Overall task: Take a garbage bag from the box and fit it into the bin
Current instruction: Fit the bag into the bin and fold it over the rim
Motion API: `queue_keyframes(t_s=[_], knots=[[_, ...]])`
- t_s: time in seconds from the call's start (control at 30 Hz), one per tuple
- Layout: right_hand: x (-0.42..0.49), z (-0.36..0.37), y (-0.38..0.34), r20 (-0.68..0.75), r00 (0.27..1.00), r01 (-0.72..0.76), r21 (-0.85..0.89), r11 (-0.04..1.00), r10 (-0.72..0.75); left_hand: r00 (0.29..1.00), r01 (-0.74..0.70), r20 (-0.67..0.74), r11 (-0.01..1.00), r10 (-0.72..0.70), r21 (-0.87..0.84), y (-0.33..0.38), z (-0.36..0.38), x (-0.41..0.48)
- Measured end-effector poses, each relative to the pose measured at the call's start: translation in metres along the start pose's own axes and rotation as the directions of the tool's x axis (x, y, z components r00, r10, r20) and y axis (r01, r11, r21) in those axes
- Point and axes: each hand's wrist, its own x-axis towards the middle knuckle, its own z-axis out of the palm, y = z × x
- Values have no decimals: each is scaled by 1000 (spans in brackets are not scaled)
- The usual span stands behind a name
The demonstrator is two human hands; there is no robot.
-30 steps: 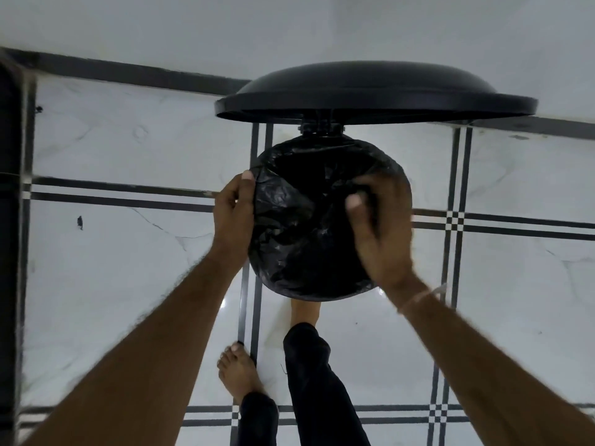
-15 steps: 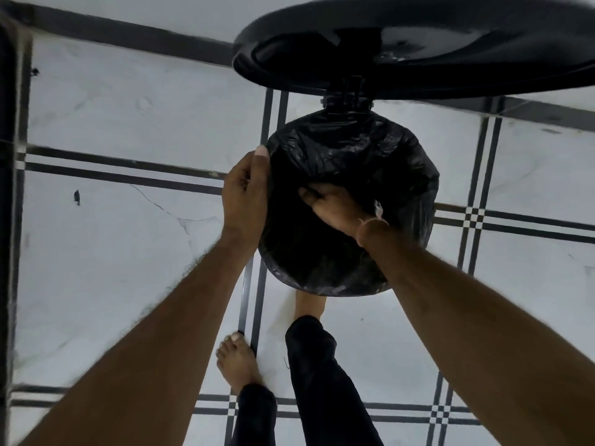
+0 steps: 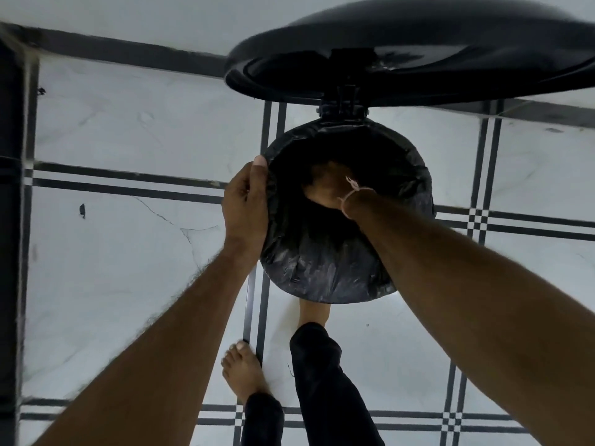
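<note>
Directly below the head camera, a round black bin (image 3: 343, 111) stands on a white tiled floor (image 3: 112, 130) with its lid (image 3: 418, 59) raised. A black garbage bag (image 3: 322, 272) lines the bin and is folded out over the rim. The left hand (image 3: 246, 204) grips the bag-covered rim at its left edge, fingers curled and thumb on top. The right hand (image 3: 325, 188) reaches inside the bag; darkness hides its fingers, so their state cannot be told.

Black garbage bag (image 3: 325, 268); white floor (image 3: 112, 130), black-striped.
</note>
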Motion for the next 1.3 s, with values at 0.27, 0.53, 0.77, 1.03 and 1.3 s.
queue_keyframes(t_s=[0.27,0.53,0.77,1.03,1.3], knots=[[-114,0,6,-507,828,345,129,930,-237,1000,-25,6,1000,25,1,-1,-1,0],[-86,66,20,151,983,111,-55,992,-102,999,-31,-9,999,32,35,-5,-3,4],[-71,52,33,161,987,-44,237,970,5,1000,-27,-1,999,27,32,-3,-2,5],[-117,-11,13,-394,852,322,-125,938,-345,999,-34,18,999,34,17,-4,-2,3],[-52,-15,18,-205,979,-7,-34,999,0,999,-33,32,999,32,35,-1,-3,2]])
